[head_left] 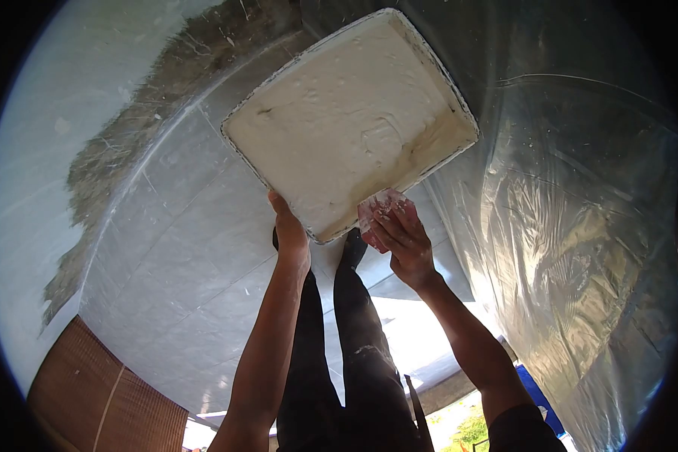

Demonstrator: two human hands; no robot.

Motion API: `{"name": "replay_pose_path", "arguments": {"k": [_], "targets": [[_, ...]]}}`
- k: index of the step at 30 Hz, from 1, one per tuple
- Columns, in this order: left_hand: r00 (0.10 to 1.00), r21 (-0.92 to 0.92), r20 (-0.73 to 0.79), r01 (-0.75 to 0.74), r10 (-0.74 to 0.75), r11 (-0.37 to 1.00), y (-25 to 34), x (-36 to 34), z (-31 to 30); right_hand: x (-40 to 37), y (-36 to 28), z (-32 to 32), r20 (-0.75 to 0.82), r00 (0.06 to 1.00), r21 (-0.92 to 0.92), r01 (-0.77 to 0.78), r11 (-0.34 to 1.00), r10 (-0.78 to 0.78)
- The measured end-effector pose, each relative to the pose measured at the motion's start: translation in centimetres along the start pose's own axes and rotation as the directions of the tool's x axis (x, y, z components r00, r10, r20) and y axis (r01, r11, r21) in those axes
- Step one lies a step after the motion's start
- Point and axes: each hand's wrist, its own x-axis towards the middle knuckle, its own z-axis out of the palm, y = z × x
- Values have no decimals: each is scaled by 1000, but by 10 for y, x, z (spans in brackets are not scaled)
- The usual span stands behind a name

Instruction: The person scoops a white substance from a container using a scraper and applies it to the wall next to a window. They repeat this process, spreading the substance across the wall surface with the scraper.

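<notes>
A rectangular tray [271,89] with a caked, splattered rim holds a thick layer of off-white, plaster-like paste [339,113]. My left hand [290,235] grips its near left edge, the thumb over the rim. My right hand [405,245] is closed on a red, block-like piece [384,205] smeared with white paste; whether it is a sponge or a scraper I cannot make out. This red piece is at the tray's near rim, toward the right corner. It hides a bit of the rim there.
Clear plastic sheeting [572,226] hangs on the right. A pale wall [60,151] with a rough brown-grey patch [128,143] curves along the left. Grey floor [181,241] lies around my legs [361,324]. A brown slatted panel [105,392] stands at lower left, something blue [539,399] at lower right.
</notes>
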Motion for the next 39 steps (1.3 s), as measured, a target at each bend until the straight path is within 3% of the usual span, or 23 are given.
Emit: {"name": "replay_pose_path", "arguments": {"k": [12, 15, 17, 18, 19, 21, 22, 24, 26, 33, 35, 36, 38, 39], "targets": [[997, -6, 68, 21, -21, 1000, 5, -4, -2, -1, -40, 4, 53, 996, 91, 68, 994, -73], [996, 6, 31, 85, -85, 996, 11, -8, -1, 0, -55, -4, 118, 991, 208, 31, 978, -57], [998, 66, 50, 19, -22, 998, 6, -3, -6, 0, -67, -1, 3, 943, 520, -286, 805, 333], [999, 64, 51, 16, -19, 998, 6, -2, -6, 10, -80, -9, 83, 819, 840, -364, 402, 568], [1000, 72, 4, 9, -10, 997, 5, -1, -6, 7, -77, -15, 207, 725, 753, -547, 366, 657], [999, 80, -36, -2, 4, 997, 13, -6, -2, 8, -73, -15, 312, 617, 937, -324, -128, 723], [998, 139, -52, 44, -37, 989, 23, -13, 0, 10, -72, -18, 305, 620, 940, -318, -123, 723], [995, 196, -66, 80, -68, 977, 30, -19, 0, 13, -69, -26, 403, 596, 914, -221, -340, 695], [1000, 222, -28, 8, -1, 975, 22, -14, -8, 16, -67, -29, 423, 585, 905, -228, -360, 692], [1000, 196, 2, 27, -28, 980, 8, -17, -22, 14, -59, -43, 450, 559, 891, -238, -386, 696], [990, 421, -101, -43, 94, 906, 15, -30, -24, 14, -60, -55, 440, 575, 895, -210, -394, 690], [988, 417, -96, -68, 118, 906, 20, -37, -25, 16, -64, -65, 469, 563, 880, -237, -411, 680], [955, 580, -157, -118, 252, 806, 38, -59, -33, 24, -77, -85, 500, 562, 863, -266, -428, 659], [940, 554, -162, -165, 300, 816, 58, -79, -29, 27, -84, -95, 476, 600, 874, -247, -417, 643]]}}
